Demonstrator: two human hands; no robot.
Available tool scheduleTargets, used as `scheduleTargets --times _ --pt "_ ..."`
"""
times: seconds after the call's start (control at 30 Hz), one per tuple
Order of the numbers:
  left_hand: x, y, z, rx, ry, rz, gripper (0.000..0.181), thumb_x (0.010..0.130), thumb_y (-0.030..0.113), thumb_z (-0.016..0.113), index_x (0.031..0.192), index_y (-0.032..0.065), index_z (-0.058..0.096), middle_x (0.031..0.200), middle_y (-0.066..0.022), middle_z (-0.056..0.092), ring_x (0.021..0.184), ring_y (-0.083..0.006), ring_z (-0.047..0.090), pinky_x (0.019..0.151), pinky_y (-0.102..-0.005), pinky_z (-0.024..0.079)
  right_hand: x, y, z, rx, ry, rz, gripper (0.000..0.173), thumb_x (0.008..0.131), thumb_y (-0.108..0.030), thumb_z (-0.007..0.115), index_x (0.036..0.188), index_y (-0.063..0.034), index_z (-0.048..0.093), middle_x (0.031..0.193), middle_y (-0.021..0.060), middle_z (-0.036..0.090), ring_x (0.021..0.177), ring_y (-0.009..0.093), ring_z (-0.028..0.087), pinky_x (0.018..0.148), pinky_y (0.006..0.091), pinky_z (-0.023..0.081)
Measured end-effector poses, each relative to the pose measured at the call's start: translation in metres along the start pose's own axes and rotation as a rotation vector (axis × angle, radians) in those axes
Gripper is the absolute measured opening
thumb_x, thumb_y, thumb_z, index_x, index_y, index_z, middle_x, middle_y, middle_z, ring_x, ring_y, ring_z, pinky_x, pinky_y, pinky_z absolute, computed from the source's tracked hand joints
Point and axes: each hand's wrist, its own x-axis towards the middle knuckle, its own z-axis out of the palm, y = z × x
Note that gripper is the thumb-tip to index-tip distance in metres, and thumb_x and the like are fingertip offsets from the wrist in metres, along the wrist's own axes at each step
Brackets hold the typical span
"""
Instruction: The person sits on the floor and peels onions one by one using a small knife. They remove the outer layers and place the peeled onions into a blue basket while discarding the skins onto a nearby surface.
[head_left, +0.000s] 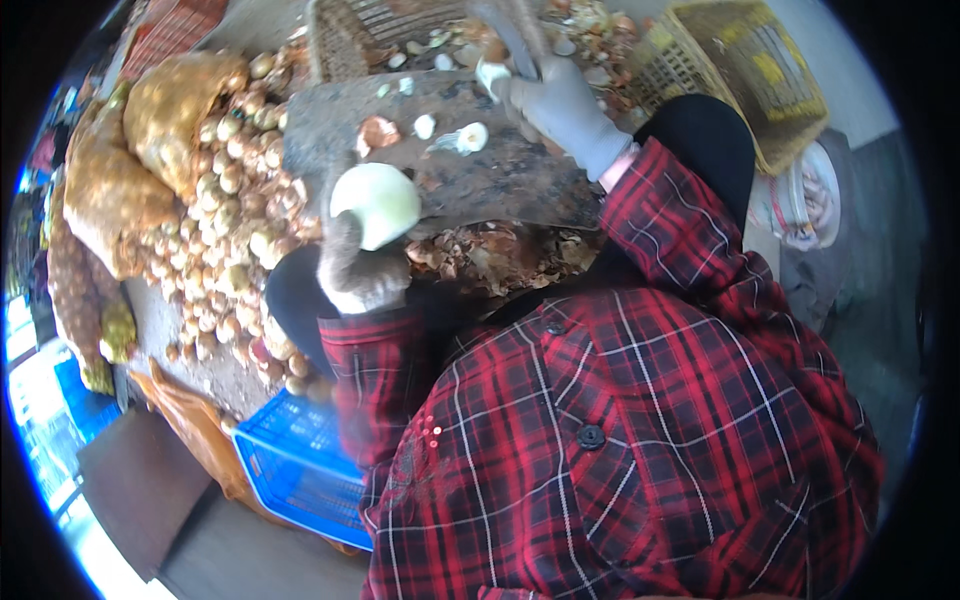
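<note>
My left hand (364, 274), in a dirty pale work glove, holds a peeled white onion (379, 202) over the left front of a dark, stained board (495, 180). Farther off, at the board's back right, my gloved right hand (562, 105) is closed around a knife (510, 37). Motion blurs the blade. A pale onion piece (491, 77) shows beside the fingers of that hand; whether they touch it I cannot tell. On the board lie cut onion ends (472, 138) and a piece of brown onion skin (377, 133).
Unpeeled onions (225, 217) spread in a heap on the left, beside full mesh sacks (112, 195). Onion skins (502, 259) lie below the board. A yellow crate (787, 142) stands at the right, a blue crate (300, 465) at the lower left, and a white bucket (814, 195) behind my right arm.
</note>
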Motion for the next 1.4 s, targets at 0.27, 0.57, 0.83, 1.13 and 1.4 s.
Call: scheduleTargets --times 0.27,0.57,0.83,1.13,1.4 --pt "-0.150 0.148 -0.088 0.609 0.638 0.448 0.067 0.078 0.025 0.075 0.133 0.0012 0.046 0.109 -0.0193 0.059 0.086 -0.0298 0.065 0.060 -0.0382 0.059 0.007 0.038 0.024 -0.688 -0.149 -0.205 0.031 0.083 -0.024 0.068 0.107 -0.0043 0.067 0.088 0.0128 0.070 0.080 0.025 0.065 0.075 0.0347 0.049" --pt "-0.335 0.148 -0.148 1.908 1.680 -0.064 0.061 0.077 0.034 0.076 0.128 0.0047 0.059 0.128 -0.0199 0.057 0.119 -0.0339 0.055 0.101 -0.0411 0.043 0.004 0.062 0.033 -0.548 -0.159 -0.309 0.022 0.086 -0.014 0.068 0.107 -0.0072 0.069 0.074 -0.0010 0.062 0.063 0.006 0.053 0.058 0.0235 0.044" --pt "-0.265 0.034 -0.206 1.077 1.149 0.202 0.051 0.078 0.019 0.078 0.122 0.0010 0.059 0.114 -0.0104 0.062 0.103 -0.0193 0.059 0.092 -0.0332 0.047 -0.016 0.039 0.028 -0.884 -0.105 -0.200 0.032 0.084 -0.018 0.071 0.114 -0.0072 0.068 0.100 0.0083 0.070 0.089 0.016 0.065 0.079 0.0283 0.051" --pt "-0.221 -0.066 -0.236 1.415 0.765 -0.331 0.053 0.078 0.040 0.069 0.117 0.0041 0.064 0.106 -0.0197 0.067 0.101 -0.0349 0.063 0.091 -0.0414 0.048 -0.027 0.033 0.039 -0.902 -0.183 -0.391 0.033 0.087 -0.006 0.062 0.119 -0.0004 0.061 0.096 0.0175 0.070 0.088 0.022 0.069 0.075 0.0321 0.052" --pt "-0.139 -0.093 -0.239 1.569 0.667 -0.500 0.049 0.086 0.046 0.061 0.122 0.0129 0.062 0.116 -0.0190 0.063 0.107 -0.0346 0.061 0.092 -0.0424 0.048 -0.025 0.028 0.033 -0.999 -0.174 -0.387 0.025 0.085 -0.004 0.067 0.111 -0.0034 0.065 0.103 0.0134 0.069 0.090 0.019 0.066 0.077 0.0298 0.054"
